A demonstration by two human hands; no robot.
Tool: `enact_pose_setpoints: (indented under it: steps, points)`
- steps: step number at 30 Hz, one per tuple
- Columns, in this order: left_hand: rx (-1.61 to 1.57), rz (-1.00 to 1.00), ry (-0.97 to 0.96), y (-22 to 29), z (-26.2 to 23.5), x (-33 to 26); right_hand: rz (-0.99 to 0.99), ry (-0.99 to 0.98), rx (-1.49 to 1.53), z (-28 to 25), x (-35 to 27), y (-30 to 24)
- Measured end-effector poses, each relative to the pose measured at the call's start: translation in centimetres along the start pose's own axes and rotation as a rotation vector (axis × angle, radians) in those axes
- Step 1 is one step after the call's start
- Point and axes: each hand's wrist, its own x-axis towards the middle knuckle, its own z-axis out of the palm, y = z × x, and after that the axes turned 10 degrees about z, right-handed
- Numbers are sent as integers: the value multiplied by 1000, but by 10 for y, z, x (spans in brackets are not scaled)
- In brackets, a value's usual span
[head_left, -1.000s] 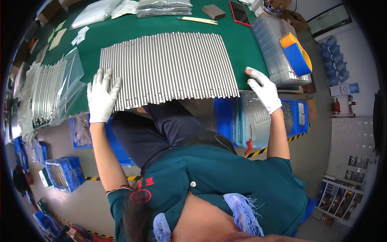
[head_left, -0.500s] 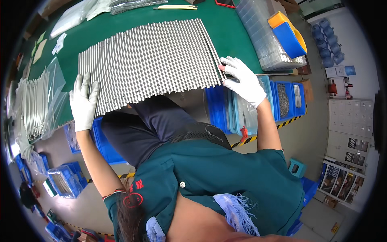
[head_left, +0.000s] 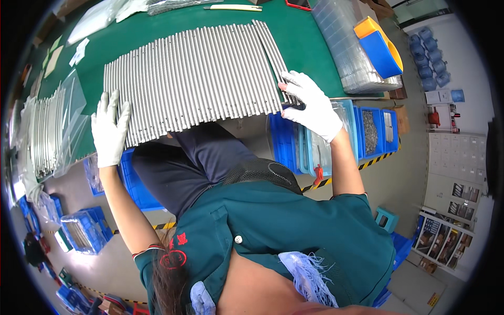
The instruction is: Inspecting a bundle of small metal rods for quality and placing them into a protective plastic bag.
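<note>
A row of slim silver metal rods (head_left: 191, 81) lies side by side on the green table (head_left: 310, 52), with the near ends at the table's front edge. At its right end a few rods (head_left: 269, 47) stand slightly apart from the rest, with a narrow gap between. Gloved in white, my left hand (head_left: 109, 131) rests along the row's left side, fingers stretched out. My right hand (head_left: 312, 107), also in a white glove with bare fingertips showing, is against the separated rods at the right, thumb and fingers apart. Neither hand is closed round a rod.
More rods in clear plastic (head_left: 47, 131) lie at the left. A stack of clear trays (head_left: 344, 52) bears a blue and yellow tape dispenser (head_left: 379, 52) at the right. A cutter knife (head_left: 233, 8) lies at the back. Blue bins (head_left: 369, 128) stand below the table's right edge.
My right hand has moved slightly left against the row's right end. A few rods there now slant away from the others, with a wider gap. My left hand has hardly moved.
</note>
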Motion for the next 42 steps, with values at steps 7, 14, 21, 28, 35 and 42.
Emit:
enact_pose_setpoints:
  steps: [7,14,21,28,35,42]
  points:
    - [-26,-19,5,4,-3,2,-20,46,-31,6,5,-2]
    - [-29,-24,6,7,-5,1,-106,37,-59,9,11,-14]
    - [-32,-30,7,7,-5,0,-177,44,-11,13,17,-25]
    - [-42,-33,-1,9,-6,3,-111,42,-64,16,22,-27]
    - [-50,-45,7,10,-7,2,-237,38,-107,24,28,-37]
    - [-55,-53,9,11,-6,2,-302,20,-84,23,33,-50]
